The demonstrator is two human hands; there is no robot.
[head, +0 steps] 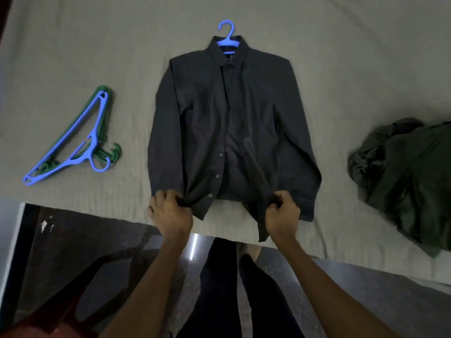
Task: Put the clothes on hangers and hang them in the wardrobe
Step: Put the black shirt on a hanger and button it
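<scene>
A long-sleeved dark charcoal button-up shirt point(231, 132) lies flat, front up, on a bed covered with a pale grey-beige sheet point(85, 45). A blue plastic hanger point(228, 36) is already inside it: the hook pokes out past the collar, at the end of the shirt farthest from both hands. The left hand point(168, 213) has its fingers curled around the hem on its own side, and the right hand point(280, 213) pinches the other front panel at the hem, so each holds a bottom corner of the shirt. The lower placket looks unbuttoned, with the two front edges parting between the hands.

Well out beyond the left hand, a stack of spare blue and green plastic hangers point(78, 137) rests on the sheet. Off past the right hand sits a crumpled heap of dark green clothing point(402, 176), with no hanger on it.

So the job seems to be in its early part: one shirt is on a hanger and is probably being straightened or closed at the bottom, but it has not been carried anywhere yet. The heap is untouched, and no wardrobe is in view.
</scene>
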